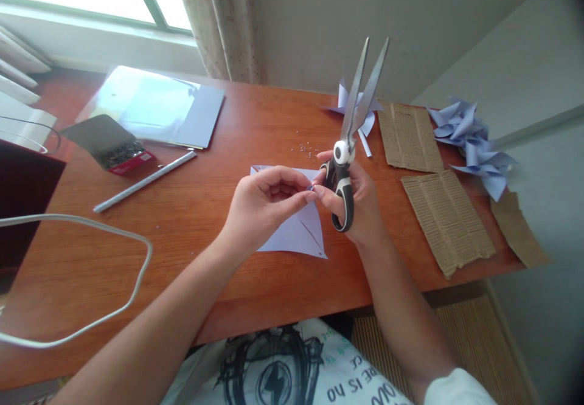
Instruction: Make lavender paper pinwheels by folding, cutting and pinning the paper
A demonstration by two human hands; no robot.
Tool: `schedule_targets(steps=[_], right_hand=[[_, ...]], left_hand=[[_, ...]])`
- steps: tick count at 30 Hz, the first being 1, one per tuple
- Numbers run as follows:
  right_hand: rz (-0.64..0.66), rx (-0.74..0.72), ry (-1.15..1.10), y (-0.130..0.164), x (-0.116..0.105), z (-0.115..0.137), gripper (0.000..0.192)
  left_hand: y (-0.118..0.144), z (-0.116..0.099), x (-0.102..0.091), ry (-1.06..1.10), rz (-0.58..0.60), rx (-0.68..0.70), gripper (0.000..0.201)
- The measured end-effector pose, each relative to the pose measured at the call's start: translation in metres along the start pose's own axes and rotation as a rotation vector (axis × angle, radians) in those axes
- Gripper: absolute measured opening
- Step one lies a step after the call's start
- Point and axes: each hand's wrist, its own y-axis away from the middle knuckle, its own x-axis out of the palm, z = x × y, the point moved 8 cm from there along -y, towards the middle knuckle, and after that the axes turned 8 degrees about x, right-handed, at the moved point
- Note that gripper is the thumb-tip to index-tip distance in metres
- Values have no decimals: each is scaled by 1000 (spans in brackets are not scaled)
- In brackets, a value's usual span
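Observation:
My right hand (362, 204) grips black-and-white scissors (349, 143) by the handles, with the blades slightly apart and pointing up and away from me. My left hand (269, 201) pinches a small bit of pale blue paper at its fingertips, right beside the scissor handles. Under both hands a pale blue paper square (296, 235) with cut lines lies flat on the wooden table (205, 259).
Corrugated cardboard strips (444, 219) lie at the right, with folded blue paper pinwheels (474, 143) beyond them and another pinwheel (349, 104) behind the scissors. A paper stick (146, 180), an open tin of pins (114, 146), blue sheets (159, 107) and a white cable (114, 235) are at the left.

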Motion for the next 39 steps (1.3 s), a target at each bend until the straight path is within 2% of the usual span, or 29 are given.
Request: schedule_targets(steps=[10, 17, 22, 39], right_hand=[[14, -23, 10, 1, 1, 2, 40], [-22, -5, 59, 2, -1, 2, 45], [-7, -11, 1, 1, 1, 4, 45], [16, 44, -3, 1, 3, 6, 48]], left_hand=[[1, 2, 2, 28, 11, -62, 24], [2, 4, -2, -12, 24, -73, 29], [1, 3, -3, -25, 14, -89, 25], [-1, 5, -7, -30, 16, -69, 26]])
